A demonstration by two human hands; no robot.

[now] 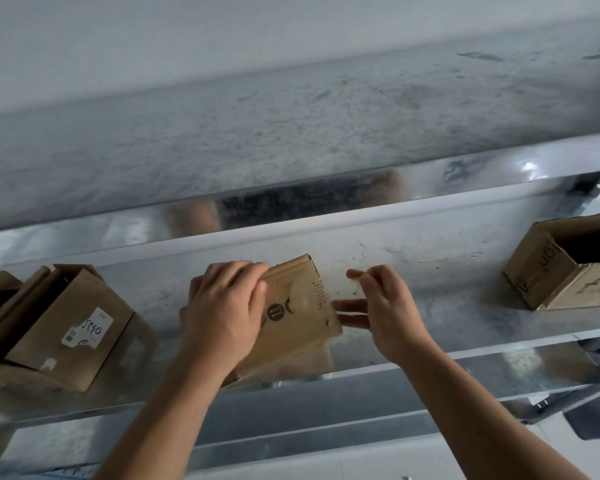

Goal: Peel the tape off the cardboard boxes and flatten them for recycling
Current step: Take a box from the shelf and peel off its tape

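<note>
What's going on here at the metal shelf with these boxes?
A person is working on a small cardboard box on a metal shelf. The left hand grips it from above. The right hand is at its right edge, thumb and forefinger close together; whether they pinch tape is unclear. A labelled box lies to the left, an open box to the right.

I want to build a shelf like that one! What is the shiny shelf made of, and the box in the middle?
The shelf looks like bare sheet metal, perhaps galvanised steel: it is grey and glossy, with blurry reflections and scuffs. The middle box looks like brown cardboard, probably corrugated: it is matt, with black print and ridged marks near one edge.
</note>
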